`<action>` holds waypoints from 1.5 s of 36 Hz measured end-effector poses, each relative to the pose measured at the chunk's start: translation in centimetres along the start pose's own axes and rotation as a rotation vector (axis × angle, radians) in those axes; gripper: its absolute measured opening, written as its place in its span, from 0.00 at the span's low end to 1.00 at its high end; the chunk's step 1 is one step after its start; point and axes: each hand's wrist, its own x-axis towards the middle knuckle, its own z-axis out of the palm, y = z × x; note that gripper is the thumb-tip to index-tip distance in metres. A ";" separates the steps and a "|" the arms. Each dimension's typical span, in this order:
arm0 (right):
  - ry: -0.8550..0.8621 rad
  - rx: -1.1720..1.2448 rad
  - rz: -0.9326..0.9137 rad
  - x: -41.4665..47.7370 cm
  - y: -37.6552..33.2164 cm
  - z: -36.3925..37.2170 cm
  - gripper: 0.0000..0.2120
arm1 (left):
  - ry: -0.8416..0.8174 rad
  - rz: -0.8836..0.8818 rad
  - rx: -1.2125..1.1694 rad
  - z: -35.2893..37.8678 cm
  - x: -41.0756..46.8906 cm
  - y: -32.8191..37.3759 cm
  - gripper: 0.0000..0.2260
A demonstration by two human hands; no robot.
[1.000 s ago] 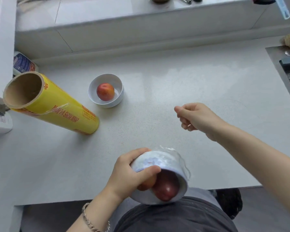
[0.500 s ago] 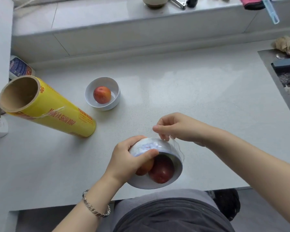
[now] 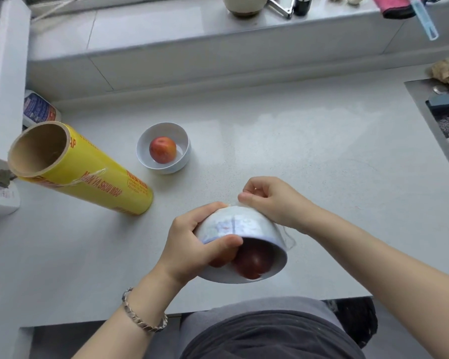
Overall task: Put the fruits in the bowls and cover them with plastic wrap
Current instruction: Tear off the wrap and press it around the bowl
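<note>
L hand (image 3: 192,244) grips a white bowl (image 3: 246,224), held tipped over the worktop's (image 3: 309,156) near edge, to the right of the yellow wrap roll (image 3: 88,177) & closer to the person. Fingers curl over the outside, thumb lies across the rim. Bowl mouth faces the person w/ a dark red fruit (image 3: 253,263) inside; a 2nd piece is mostly hidden behind the thumb. R hand (image 3: 272,200), touching the bowl's far side, pinches clear plastic wrap (image 3: 288,239) drawn over the bowl's underside. Second bowl (image 3: 186,151) stands upright just right of the roll's far half, one red-orange fruit (image 3: 162,150) in it.
</note>
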 end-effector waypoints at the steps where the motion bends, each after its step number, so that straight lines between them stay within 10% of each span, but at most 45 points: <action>1: -0.028 0.035 0.022 0.0 0.0 -0.1 0.09 | -0.002 0.002 -0.006 0.0 0.0 0.0 0.19; 9: -0.218 0.217 0.335 -0.6 1.1 -1.8 0.10 | 0.018 -0.027 -0.060 0.2 -0.1 -0.2 0.25; 14: 0.143 0.261 -0.062 -2.6 0.1 -3.2 0.03 | 0.052 -0.057 -0.031 -0.2 0.1 -0.5 0.21; 21: -0.100 -0.077 -0.370 -4.6 -1.3 -0.7 0.24 | 0.058 -0.105 -0.056 -0.2 0.3 -0.5 0.33; 41: -0.304 0.525 -0.019 -3.9 1.9 -1.1 0.26 | 0.251 -0.172 -0.365 0.4 0.4 -1.4 0.29; 54: -0.172 0.471 -0.001 -3.6 1.6 -0.4 0.05 | -0.282 -0.295 -0.093 -0.3 2.0 0.1 0.22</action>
